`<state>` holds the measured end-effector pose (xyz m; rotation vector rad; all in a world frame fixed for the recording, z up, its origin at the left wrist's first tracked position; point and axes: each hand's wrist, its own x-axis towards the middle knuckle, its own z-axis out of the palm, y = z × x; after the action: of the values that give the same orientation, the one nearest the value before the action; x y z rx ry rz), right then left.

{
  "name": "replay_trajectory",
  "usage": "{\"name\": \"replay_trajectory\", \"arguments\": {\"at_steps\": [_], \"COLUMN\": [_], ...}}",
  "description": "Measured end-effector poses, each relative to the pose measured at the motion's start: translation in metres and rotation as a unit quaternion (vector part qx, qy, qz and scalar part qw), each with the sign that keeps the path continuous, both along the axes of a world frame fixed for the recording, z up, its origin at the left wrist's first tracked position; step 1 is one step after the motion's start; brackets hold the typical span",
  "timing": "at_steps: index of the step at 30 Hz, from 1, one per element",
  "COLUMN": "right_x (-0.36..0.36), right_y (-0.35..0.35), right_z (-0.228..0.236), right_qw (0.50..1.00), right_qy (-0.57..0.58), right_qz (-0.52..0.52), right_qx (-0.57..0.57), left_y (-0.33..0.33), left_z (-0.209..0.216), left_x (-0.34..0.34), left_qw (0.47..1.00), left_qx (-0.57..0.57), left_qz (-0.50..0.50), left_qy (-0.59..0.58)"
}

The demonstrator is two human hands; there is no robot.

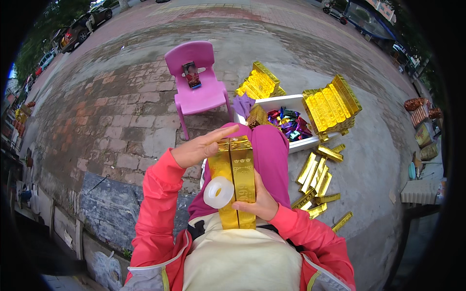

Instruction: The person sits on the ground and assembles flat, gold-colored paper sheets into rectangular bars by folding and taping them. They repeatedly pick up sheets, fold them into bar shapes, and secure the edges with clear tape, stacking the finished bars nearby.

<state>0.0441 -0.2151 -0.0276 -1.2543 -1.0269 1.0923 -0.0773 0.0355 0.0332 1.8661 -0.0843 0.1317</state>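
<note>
Over my lap, a pair of long gold foil boxes [242, 167] stands side by side, with a narrow dark seam between them. My right hand [261, 201] grips their right side, thumb across the near face. Flat along the far left edge lies my left hand [201, 148], its fingers stretched out and pointing right. A whitish roll of clear tape [218, 192] sits against the left box, below my left hand; gold shows through its hole. Whether the tape's strip is stuck to the boxes I cannot tell.
A pink plastic chair [201, 92] ahead carries a phone [191, 75]. Right of it, a white foam box [303, 143] contains shiny coloured foil pieces [291, 123]. Stacked gold blocks [332, 106] stand at its right; loose gold bars [314, 177] lie on the paving.
</note>
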Motion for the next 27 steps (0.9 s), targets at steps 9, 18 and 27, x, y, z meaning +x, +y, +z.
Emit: {"name": "replay_trajectory", "arguments": {"at_steps": [9,18,27], "right_x": [-0.003,0.000,0.015], "right_y": [0.000,-0.057,-0.053], "right_z": [0.004,-0.009,-0.021], "right_qw": [0.991,0.968,0.972], "right_qy": [-0.111,-0.186,0.052], "right_qz": [-0.018,0.135,0.155], "right_qx": [-0.077,-0.096,-0.166], "left_y": [-0.005,0.004,0.006], "left_z": [0.029,-0.011,-0.028], "left_x": [0.025,-0.017,-0.024], "left_qw": [0.994,0.972,0.924], "left_qx": [0.045,-0.182,-0.328], "left_qz": [-0.049,0.100,0.148], "left_qy": [0.085,0.114,0.133]}}
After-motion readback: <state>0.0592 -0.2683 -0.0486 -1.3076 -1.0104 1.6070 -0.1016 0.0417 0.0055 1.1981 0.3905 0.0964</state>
